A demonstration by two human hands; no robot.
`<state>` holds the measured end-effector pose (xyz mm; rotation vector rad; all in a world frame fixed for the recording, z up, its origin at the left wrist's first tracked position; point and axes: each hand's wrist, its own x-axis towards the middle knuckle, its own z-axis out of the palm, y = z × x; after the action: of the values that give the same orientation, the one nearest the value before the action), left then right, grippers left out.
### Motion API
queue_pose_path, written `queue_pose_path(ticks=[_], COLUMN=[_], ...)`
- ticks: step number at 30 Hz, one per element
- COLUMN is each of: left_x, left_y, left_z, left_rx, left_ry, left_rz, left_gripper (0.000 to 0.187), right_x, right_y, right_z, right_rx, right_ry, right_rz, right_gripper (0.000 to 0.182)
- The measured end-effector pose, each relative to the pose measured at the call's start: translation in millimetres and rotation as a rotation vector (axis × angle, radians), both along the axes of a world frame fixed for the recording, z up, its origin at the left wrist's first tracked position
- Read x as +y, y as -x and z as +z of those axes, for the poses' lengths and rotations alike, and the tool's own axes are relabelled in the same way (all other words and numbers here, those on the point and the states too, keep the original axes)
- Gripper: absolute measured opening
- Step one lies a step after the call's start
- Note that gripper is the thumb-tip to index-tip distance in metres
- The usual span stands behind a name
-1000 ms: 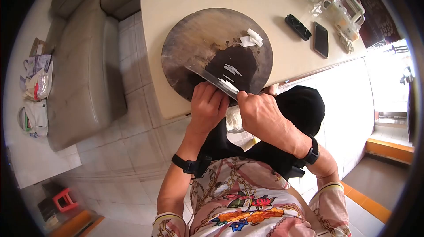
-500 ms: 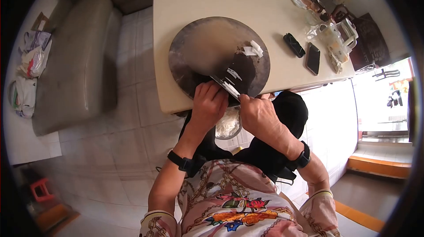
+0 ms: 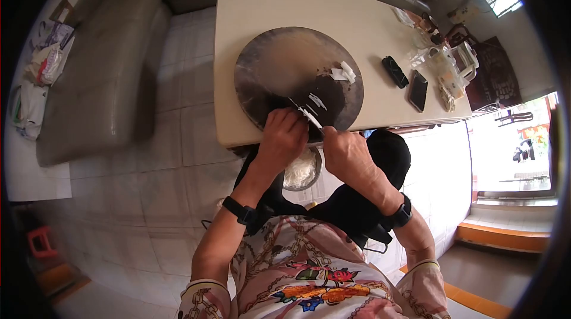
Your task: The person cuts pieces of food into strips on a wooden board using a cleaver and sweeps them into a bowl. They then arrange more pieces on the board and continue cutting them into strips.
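A round dark board point(image 3: 262, 57) lies on the cream table point(image 3: 232, 10). My right hand point(image 3: 348, 155) is wrapped round the handle end of a knife point(image 3: 296, 105), whose narrow blade slants up and left over the board's near edge. Beside the blade, my left hand point(image 3: 284, 137) has its fingers bent and pressed together at the board; what lies under them is hidden. Thin white strips point(image 3: 317, 101) lie near the blade, and larger white pieces point(image 3: 344, 73) rest at the board's right side.
Below the table edge a metal bowl point(image 3: 301, 170) holds white shreds. On the table's right are a dark case point(image 3: 395, 71), a phone point(image 3: 418, 90) and a clear pitcher point(image 3: 445, 69). A grey sofa point(image 3: 107, 75) stands at the left.
The view has shifted slightly. Both hands keep nearly the same place at the board's near edge, with small changes in the knife's and left fingers' position.
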<state>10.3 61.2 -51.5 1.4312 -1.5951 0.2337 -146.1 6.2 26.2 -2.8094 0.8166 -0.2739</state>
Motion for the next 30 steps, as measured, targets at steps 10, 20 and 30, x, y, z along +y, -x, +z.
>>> queue_pose_path(ticks=[10, 20, 30], left_x=[1.5, 1.7, 2.1], left_y=[0.4, 0.8, 0.2], left_z=[-5.2, -5.9, -1.7], left_rx=[0.002, -0.017, 0.036], left_ry=[-0.025, -0.017, 0.016], left_rz=[-0.001, 0.010, 0.001], left_gripper=[0.016, 0.021, 0.020], right_x=[-3.7, 3.9, -15.3], right_y=[-32.5, -4.8, -28.0], right_z=[-4.4, 7.0, -2.5], right_rx=[-0.013, 0.017, -0.060], right_ry=[-0.011, -0.066, -0.044], right_rz=[-0.018, -0.030, -0.067], right_gripper=[0.010, 0.008, 0.007])
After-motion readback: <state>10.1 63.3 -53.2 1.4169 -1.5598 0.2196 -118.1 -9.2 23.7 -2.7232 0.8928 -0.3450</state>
